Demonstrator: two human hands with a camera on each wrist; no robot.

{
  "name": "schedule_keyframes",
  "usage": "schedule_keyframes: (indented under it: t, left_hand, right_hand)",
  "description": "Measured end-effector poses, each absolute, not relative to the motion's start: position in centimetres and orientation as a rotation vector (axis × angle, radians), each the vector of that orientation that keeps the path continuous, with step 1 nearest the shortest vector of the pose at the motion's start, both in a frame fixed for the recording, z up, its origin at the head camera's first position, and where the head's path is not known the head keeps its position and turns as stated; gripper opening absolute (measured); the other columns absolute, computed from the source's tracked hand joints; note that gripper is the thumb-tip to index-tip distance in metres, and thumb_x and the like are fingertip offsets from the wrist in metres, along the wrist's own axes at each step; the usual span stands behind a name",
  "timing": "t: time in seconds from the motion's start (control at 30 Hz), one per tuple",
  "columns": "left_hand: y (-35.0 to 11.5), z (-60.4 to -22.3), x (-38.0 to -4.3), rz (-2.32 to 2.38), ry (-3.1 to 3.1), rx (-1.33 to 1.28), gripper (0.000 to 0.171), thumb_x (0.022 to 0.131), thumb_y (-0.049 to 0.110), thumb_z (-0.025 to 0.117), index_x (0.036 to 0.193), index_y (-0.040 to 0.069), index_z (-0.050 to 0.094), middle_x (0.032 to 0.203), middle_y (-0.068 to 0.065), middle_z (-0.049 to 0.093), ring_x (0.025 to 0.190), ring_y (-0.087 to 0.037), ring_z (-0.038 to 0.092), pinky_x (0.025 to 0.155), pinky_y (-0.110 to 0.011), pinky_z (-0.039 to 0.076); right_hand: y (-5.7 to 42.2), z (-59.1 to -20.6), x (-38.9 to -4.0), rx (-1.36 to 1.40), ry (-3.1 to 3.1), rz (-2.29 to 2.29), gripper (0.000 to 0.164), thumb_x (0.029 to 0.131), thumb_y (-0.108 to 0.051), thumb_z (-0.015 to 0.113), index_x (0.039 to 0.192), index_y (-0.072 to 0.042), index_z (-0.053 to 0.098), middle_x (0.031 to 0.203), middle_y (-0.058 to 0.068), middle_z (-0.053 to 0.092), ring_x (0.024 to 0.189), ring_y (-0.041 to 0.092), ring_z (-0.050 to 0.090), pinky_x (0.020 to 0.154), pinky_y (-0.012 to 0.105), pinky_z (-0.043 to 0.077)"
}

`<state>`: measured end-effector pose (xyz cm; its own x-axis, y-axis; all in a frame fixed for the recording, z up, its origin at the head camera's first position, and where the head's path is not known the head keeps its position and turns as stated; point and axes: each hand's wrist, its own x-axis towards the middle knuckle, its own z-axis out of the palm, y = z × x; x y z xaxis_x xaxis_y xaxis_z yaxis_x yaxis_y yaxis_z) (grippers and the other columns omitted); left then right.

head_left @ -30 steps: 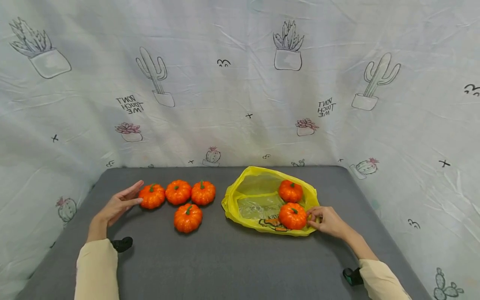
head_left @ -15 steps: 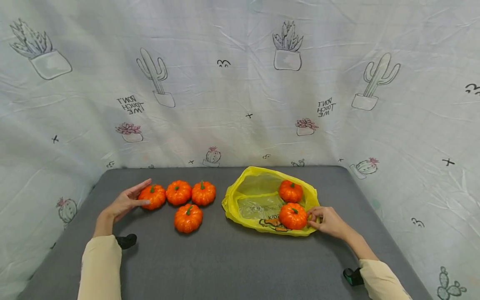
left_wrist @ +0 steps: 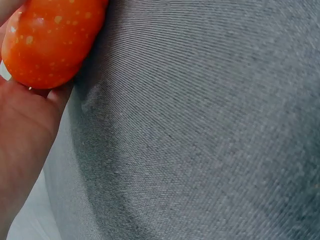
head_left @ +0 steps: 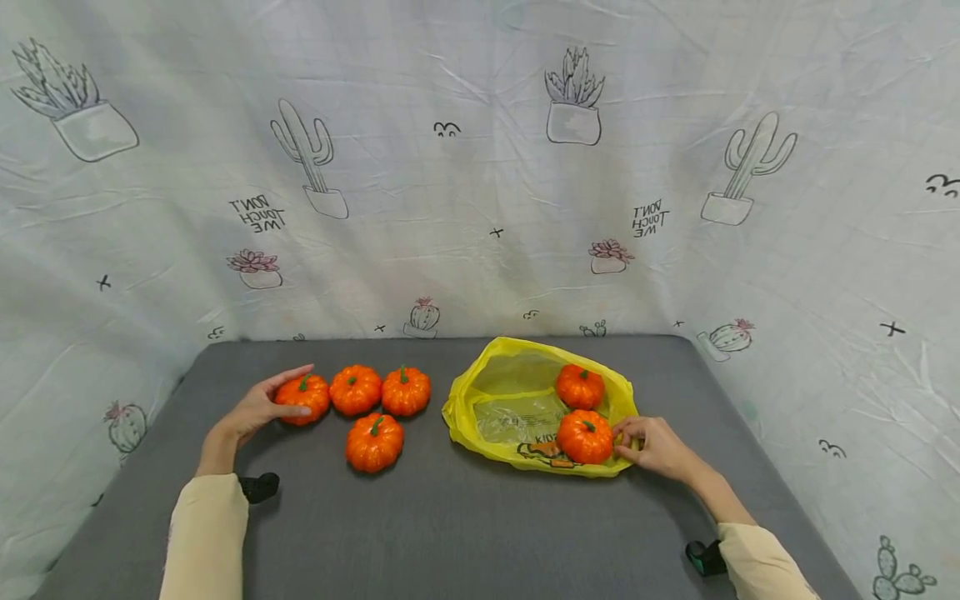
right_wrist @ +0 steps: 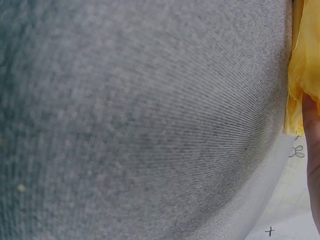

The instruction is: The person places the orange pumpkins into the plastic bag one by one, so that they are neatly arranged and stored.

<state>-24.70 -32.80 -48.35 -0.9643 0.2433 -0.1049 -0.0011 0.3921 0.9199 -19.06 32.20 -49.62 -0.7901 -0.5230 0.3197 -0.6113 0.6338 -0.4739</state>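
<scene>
At the left of the table, my left hand (head_left: 255, 411) grips the leftmost orange pumpkin (head_left: 303, 398), thumb on the near side and fingers round the far side. The left wrist view shows this pumpkin (left_wrist: 55, 45) up close against the palm, close over the grey cloth. My right hand (head_left: 660, 446) pinches the right edge of a yellow plastic bag (head_left: 463, 408), whose mouth lies wide toward me. Two pumpkins, one farther back (head_left: 580, 387) and one nearer (head_left: 585, 437), sit inside its right half. In the right wrist view, a finger (right_wrist: 312, 150) touches the crumpled yellow plastic (right_wrist: 305, 60).
Three more pumpkins lie between the left hand and the bag: two at the back, one left (head_left: 356, 390) and one right (head_left: 406, 391), and one nearer (head_left: 375, 442). The grey table (head_left: 420, 533) ends at a white curtain (head_left: 495, 183) printed with cacti.
My left hand has moved right, from beside the leftmost pumpkin to a hold with thumb and fingers round it. The right hand and the bag have stayed in place.
</scene>
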Motion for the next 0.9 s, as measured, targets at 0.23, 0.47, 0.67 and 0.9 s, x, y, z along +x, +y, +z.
schedule_keyframes:
  t: [0.23, 0.47, 0.67, 0.9]
  left_hand:
    - [-32.4, -48.6, -24.5, 1.576, 2.459, 0.145, 0.079, 0.083, 0.021, 0.076, 0.147, 0.000, 0.034, 0.152, -0.019, 0.031, 0.135, -0.033, 0.029, 0.102, -0.034, 0.035]
    - [-32.1, -49.1, -24.4, 1.511, 2.531, 0.156, 0.080, 0.083, 0.020, 0.077, 0.146, 0.003, 0.031, 0.145, -0.026, 0.031, 0.121, -0.035, 0.040, 0.095, -0.043, 0.040]
    - [-32.3, -49.5, -24.2, 1.623, 2.633, 0.140, 0.070, 0.085, 0.022, 0.075, 0.142, 0.004, 0.039, 0.140, -0.015, 0.041, 0.105, -0.006, 0.048, 0.083, -0.018, 0.044]
    - [-32.2, -48.5, -24.2, 1.689, 2.786, 0.179, 0.062, 0.089, 0.023, 0.071, 0.142, 0.006, 0.044, 0.132, -0.003, 0.045, 0.098, -0.005, 0.048, 0.075, -0.015, 0.045]
  right_hand:
    - [32.2, -49.7, -19.2, 0.962, -2.676, 0.888, 0.031, 0.074, 0.003, 0.076, 0.062, -0.019, 0.057, 0.088, 0.005, 0.070, 0.079, 0.020, 0.066, 0.058, 0.023, 0.046]
    - [32.3, -49.8, -19.1, 0.961, -2.674, 0.880, 0.032, 0.074, 0.002, 0.076, 0.062, -0.020, 0.056, 0.087, 0.004, 0.070, 0.079, 0.016, 0.065, 0.059, 0.024, 0.047]
    - [32.2, -50.0, -19.1, 0.961, -2.661, 0.888, 0.033, 0.073, 0.002, 0.077, 0.061, -0.020, 0.057, 0.087, 0.003, 0.070, 0.079, 0.016, 0.065, 0.061, 0.025, 0.048]
    - [32.1, -49.9, -19.0, 0.951, -2.658, 0.900, 0.033, 0.073, 0.003, 0.077, 0.061, -0.020, 0.057, 0.087, 0.004, 0.070, 0.079, 0.019, 0.066, 0.059, 0.024, 0.047]
